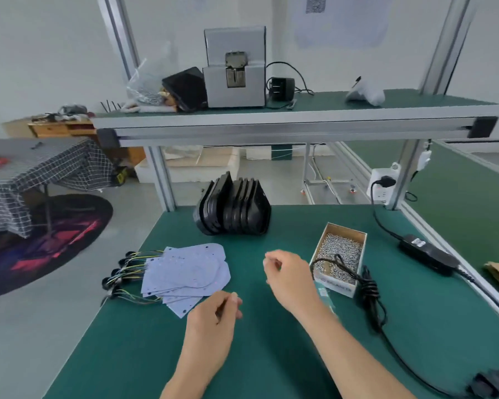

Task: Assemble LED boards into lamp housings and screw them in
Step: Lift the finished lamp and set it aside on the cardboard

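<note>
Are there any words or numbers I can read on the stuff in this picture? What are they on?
No text here reads clearly.
Cardboard box of silver screws: printed line on its front side, too blurred to read.
Black power adapter brick: small white label, too small to read.
White paper sheet on the wall: a square code pattern and faint print, unreadable.
White LED boards and black lamp housings: no readable marks.

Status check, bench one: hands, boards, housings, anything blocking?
Left hand and right hand loosely curled, holding nothing. LED boards stacked left, housings untouched behind. Nothing blocking.
</note>
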